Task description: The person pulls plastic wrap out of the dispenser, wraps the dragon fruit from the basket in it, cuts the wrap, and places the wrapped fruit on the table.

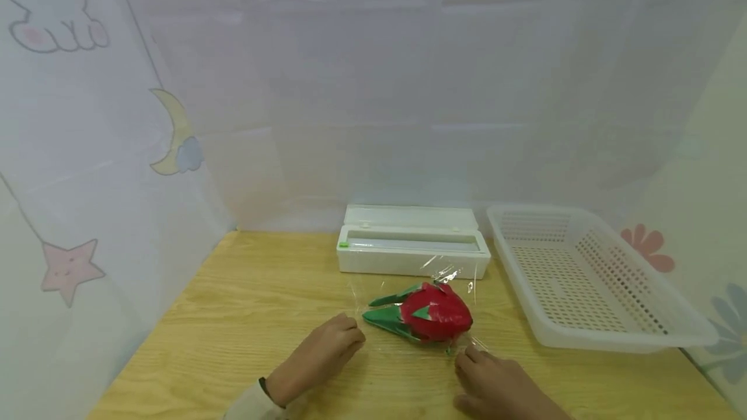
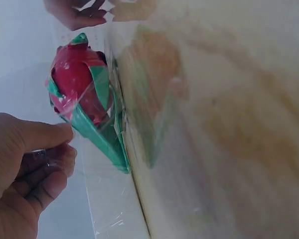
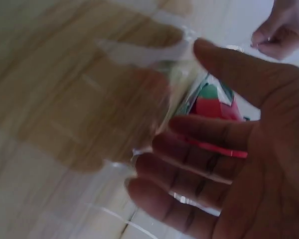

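A red dragon fruit (image 1: pixel 446 319) with green leafy scales, looking like a model, lies on its side on the wooden table. Clear cling film (image 2: pixel 112 221) is spread around it, its outline shown mostly by glints. Left of the green tip, the left hand (image 1: pixel 329 345) pinches film between thumb and fingertips, as the left wrist view shows. The right hand (image 1: pixel 496 384) is at the near right of the fruit. In the right wrist view its fingers (image 3: pixel 179 181) are nearly straight, thumb apart, and the fingertips touch the film or lie just beside it.
Behind the fruit stands a white film dispenser box (image 1: pixel 408 263) with its lid raised and a green piece at its left end. A white perforated plastic basket (image 1: pixel 528 310) sits to the right. Pale printed sheets (image 1: pixel 350 83) hang at the back and sides.
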Action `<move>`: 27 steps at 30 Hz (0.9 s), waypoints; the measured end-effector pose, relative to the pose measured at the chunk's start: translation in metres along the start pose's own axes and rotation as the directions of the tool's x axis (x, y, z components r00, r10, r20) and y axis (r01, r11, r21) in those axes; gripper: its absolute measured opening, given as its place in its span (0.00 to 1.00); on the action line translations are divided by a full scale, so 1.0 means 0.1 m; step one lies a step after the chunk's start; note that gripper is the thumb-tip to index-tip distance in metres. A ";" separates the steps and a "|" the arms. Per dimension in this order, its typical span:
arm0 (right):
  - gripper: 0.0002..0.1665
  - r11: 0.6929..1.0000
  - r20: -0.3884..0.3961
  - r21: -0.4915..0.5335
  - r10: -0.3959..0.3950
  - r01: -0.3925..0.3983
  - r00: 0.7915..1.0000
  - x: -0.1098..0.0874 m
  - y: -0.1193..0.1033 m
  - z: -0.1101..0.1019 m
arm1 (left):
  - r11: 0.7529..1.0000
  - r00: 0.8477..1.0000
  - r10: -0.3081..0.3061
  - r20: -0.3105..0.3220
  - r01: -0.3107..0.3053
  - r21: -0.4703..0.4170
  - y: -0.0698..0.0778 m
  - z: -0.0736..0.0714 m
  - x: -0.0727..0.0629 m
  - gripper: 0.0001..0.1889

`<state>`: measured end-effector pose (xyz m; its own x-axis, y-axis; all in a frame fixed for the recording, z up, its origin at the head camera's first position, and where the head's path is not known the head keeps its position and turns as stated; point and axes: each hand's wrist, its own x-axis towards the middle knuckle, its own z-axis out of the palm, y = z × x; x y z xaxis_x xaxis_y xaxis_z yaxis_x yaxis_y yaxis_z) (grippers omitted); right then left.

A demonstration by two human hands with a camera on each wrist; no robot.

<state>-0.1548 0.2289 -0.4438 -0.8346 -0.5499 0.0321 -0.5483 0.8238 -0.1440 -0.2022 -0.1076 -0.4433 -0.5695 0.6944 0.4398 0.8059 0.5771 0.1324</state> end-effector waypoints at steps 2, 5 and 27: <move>0.29 0.997 -0.019 -0.076 0.005 -0.006 1.000 0.00 -0.04 0.04 | 0.996 1.000 -0.014 -0.007 0.013 -0.088 -0.04 -0.02 0.01 0.02; 0.35 0.984 -0.111 -0.179 -0.035 0.015 0.993 0.01 -0.08 0.07 | 0.981 0.999 -0.032 -0.041 0.023 -0.194 -0.08 -0.06 0.03 0.02; 0.11 0.992 -0.186 -0.116 0.019 -0.041 0.982 0.00 0.26 0.08 | 0.949 0.996 -0.089 0.004 0.086 -0.303 -0.13 -0.14 0.08 0.03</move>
<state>-0.1684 0.2495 -0.4552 -0.8401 -0.4988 0.2132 -0.5158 0.8562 -0.0295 -0.2151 -0.1160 -0.4295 -0.6393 0.6424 0.4227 0.7652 0.4770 0.4323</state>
